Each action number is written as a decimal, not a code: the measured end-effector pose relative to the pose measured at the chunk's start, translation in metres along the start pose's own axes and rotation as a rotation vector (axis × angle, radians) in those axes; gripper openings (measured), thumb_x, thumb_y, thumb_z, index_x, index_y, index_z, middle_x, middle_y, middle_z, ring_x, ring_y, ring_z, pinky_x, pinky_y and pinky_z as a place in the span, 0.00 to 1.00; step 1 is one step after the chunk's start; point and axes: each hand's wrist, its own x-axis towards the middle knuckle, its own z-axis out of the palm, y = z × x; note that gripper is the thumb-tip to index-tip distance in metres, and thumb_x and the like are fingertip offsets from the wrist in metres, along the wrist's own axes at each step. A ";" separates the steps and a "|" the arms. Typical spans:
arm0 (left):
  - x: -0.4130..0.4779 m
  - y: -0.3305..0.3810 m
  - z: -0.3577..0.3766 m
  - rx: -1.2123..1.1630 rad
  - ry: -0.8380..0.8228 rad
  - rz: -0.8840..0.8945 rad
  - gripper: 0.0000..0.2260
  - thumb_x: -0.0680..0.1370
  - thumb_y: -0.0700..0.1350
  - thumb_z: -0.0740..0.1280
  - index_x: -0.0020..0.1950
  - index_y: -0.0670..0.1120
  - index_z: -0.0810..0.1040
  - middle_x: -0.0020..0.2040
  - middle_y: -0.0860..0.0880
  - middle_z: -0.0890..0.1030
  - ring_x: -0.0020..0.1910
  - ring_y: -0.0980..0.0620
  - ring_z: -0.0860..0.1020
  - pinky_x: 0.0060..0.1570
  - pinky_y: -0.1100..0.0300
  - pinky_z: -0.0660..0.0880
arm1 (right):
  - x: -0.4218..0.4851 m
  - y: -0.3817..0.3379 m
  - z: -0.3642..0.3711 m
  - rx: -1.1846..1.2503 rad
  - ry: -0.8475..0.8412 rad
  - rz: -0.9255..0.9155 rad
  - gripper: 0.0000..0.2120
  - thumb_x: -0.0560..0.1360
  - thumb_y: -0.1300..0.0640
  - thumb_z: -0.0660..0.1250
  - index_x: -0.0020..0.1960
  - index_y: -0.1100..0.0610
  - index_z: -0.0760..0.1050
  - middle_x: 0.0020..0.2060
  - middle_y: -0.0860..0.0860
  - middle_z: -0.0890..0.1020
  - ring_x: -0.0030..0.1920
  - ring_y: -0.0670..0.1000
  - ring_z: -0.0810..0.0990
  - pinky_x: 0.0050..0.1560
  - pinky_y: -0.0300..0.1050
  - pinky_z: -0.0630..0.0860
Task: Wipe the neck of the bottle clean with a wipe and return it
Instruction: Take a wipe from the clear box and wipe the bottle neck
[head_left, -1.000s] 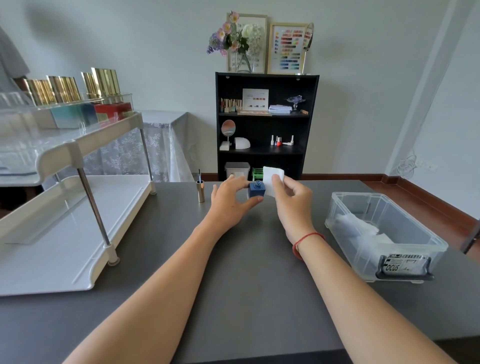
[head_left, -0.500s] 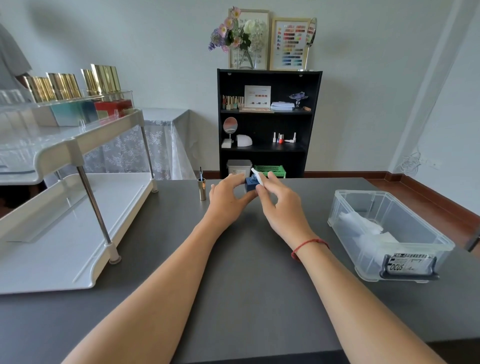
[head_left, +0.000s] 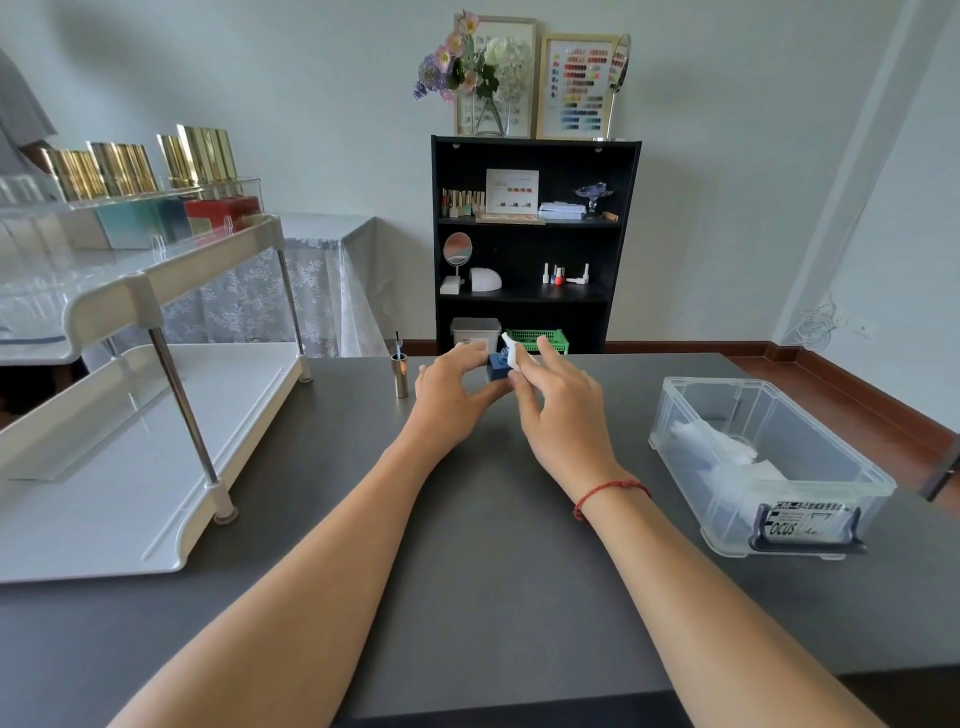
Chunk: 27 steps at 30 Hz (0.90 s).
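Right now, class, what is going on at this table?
A person is cleaning a small blue nail polish bottle on the dark table. The left hand steadies the bottle while the right hand presses a folded white wipe against its top. The bottle's gold cap with brush stands upright to the left. A clear bin of wipes sits on the right.

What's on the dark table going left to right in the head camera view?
White two-tier rack → gold cap with its brush standing up → left hand → blue bottle → white wipe in the right hand → clear plastic bin.
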 end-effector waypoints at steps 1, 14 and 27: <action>-0.001 0.003 0.000 0.009 0.002 -0.006 0.11 0.75 0.51 0.69 0.57 0.55 0.80 0.60 0.53 0.79 0.64 0.52 0.72 0.70 0.34 0.57 | 0.000 0.000 0.000 0.013 0.005 0.013 0.17 0.80 0.54 0.57 0.67 0.54 0.72 0.70 0.59 0.70 0.67 0.58 0.71 0.69 0.58 0.63; 0.000 0.003 -0.001 0.003 0.015 -0.064 0.13 0.76 0.51 0.69 0.59 0.57 0.79 0.61 0.56 0.78 0.64 0.51 0.73 0.68 0.35 0.61 | -0.002 -0.004 -0.001 0.008 -0.042 -0.001 0.18 0.80 0.52 0.58 0.69 0.53 0.70 0.71 0.57 0.68 0.70 0.57 0.67 0.70 0.58 0.60; -0.006 0.008 -0.002 -0.021 -0.015 0.009 0.13 0.75 0.50 0.70 0.59 0.55 0.80 0.60 0.60 0.76 0.67 0.56 0.68 0.70 0.35 0.58 | -0.002 -0.002 -0.004 0.164 -0.027 0.060 0.17 0.81 0.53 0.57 0.68 0.53 0.71 0.72 0.59 0.67 0.71 0.58 0.66 0.70 0.57 0.65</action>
